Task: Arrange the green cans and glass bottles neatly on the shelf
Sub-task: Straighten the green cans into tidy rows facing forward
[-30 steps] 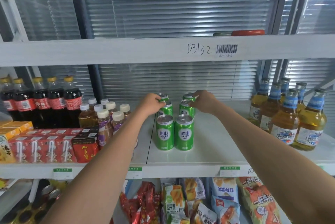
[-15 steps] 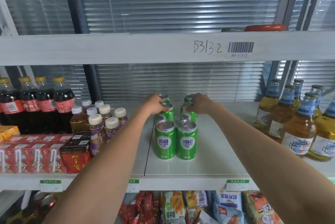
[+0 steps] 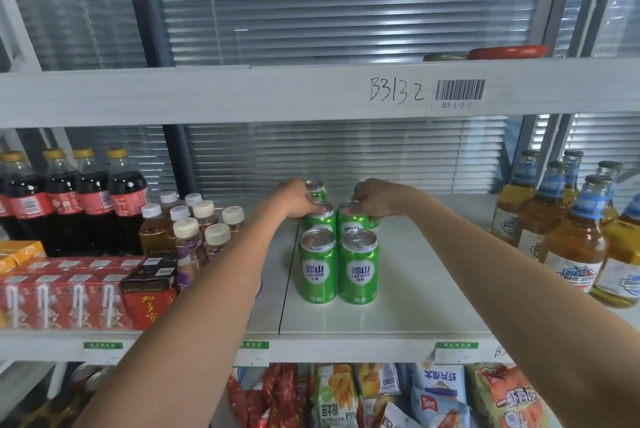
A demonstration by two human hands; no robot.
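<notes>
Both hands reach to the far middle of the shelf (image 3: 398, 313); the left hand (image 3: 294, 199) is curled over the top of the middle can in the left column (image 3: 320, 219), fingers closed on its rim and side, and the right hand (image 3: 375, 199) is curled the same way over the middle can in the right column (image 3: 351, 221); each hand is holding its own can, one apiece, so neither is nearer than the other. The green cans (image 3: 337, 265) stand upright, long axis vertical, in two columns running from near to far; two front cans sit side by side, touching, nearest the shelf edge; two more peek out behind the hands at the far end. Any straightening seems likely to be a slide along that near-far line, with the front pair blocking the near side. To the right, well apart across bare shelf, a cluster of glass bottles (image 3: 568, 219) with amber drink and blue neck labels stands upright. To the left, near the left forearm, are small tea bottles with white caps (image 3: 194, 226), then dark cola bottles (image 3: 76, 199) and red drink cartons (image 3: 69, 292); snack bags (image 3: 381, 396) fill the shelf below.
</notes>
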